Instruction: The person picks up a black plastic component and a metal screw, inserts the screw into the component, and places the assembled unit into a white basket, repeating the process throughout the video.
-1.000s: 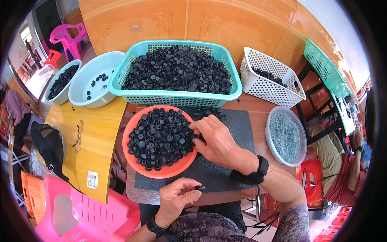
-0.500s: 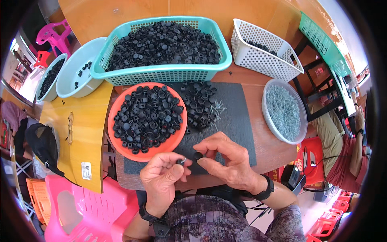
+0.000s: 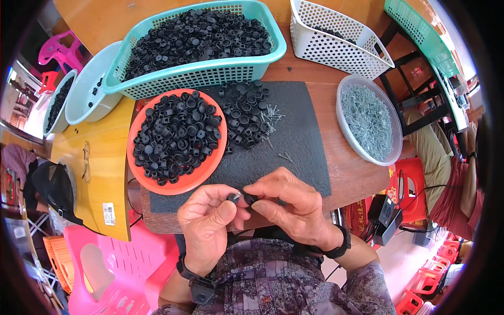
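Observation:
My left hand (image 3: 206,223) pinches a small black plastic part (image 3: 232,198) with a shiny metal screw tip showing at it. In my right hand (image 3: 294,206), thumb and forefinger grip a round black plastic cap (image 3: 250,199). The two pieces are very close together above the table's near edge; whether they touch, I cannot tell. Beyond my hands, an orange-red bowl (image 3: 176,189) full of black caps stands partly on a dark mat (image 3: 299,131). Beside it on the mat lie a pile of black caps (image 3: 244,118) and several loose screws (image 3: 270,116).
A teal basket (image 3: 197,80) heaped with black parts stands at the back, and a white basket (image 3: 336,56) at back right. On the right is a clear tub (image 3: 347,137) of screws. Blue bowls, eyeglasses (image 3: 86,161) and a black cap-style hat (image 3: 54,186) are at left.
My right hand has brought its black cap leftward, close to the part in my left hand. The whole view has shifted, so the table items appear higher.

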Demonstrator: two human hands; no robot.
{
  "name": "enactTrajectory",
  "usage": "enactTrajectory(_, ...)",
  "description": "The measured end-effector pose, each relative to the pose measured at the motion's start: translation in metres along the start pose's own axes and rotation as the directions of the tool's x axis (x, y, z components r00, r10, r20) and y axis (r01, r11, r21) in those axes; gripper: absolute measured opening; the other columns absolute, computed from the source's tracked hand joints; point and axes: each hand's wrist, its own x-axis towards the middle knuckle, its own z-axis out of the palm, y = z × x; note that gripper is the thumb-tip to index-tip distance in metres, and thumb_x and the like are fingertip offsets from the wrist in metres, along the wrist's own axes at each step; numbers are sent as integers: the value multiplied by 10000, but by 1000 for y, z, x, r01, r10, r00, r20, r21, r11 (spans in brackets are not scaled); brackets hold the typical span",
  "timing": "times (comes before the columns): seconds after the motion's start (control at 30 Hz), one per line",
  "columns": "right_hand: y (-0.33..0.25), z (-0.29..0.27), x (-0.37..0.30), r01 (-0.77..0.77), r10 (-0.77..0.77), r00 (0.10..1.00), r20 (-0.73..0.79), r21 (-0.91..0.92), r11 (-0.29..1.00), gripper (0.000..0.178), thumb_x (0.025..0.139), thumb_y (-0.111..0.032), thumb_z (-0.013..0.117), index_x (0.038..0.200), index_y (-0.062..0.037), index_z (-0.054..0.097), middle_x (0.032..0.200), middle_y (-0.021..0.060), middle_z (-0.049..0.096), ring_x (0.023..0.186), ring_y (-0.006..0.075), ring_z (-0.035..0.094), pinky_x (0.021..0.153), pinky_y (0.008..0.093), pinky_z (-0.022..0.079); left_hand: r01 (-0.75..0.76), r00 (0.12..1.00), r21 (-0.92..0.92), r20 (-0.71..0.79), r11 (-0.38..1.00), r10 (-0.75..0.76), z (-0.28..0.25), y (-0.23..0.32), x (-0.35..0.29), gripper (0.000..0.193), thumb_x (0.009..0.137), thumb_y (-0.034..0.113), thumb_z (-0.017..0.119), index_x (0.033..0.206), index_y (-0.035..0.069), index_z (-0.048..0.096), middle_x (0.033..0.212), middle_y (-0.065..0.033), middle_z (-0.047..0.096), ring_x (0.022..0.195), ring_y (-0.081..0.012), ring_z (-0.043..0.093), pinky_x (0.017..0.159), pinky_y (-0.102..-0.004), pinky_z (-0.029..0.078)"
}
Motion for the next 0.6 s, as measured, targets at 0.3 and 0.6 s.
enactTrajectory(0.3, 0, -4, -5, 112, -118, 993, -23, -164, 980, 318, 700, 21, 682, 1008, 8, 605, 817, 108, 596, 705, 247, 552, 615, 335, 440, 43, 999, -44, 35, 998, -41, 0, -6, 1, 223, 826, 105, 662, 952, -55, 572, 832, -143, 638, 641, -170, 624, 518, -241, 474)
enactTrajectory(0.6, -2, -9, -10, 37, -37, 999, -9, -22, 999, 298, 711, 23, 691, 1001, 6, 625, 860, 110, 599, 741, 233, 562, 640, 314, 455, 82, 993, -52, 86, 995, -78, -2, -9, 1, 259, 802, 114, 689, 969, -50, 578, 815, -146, 652, 660, -177, 638, 519, -248, 485)
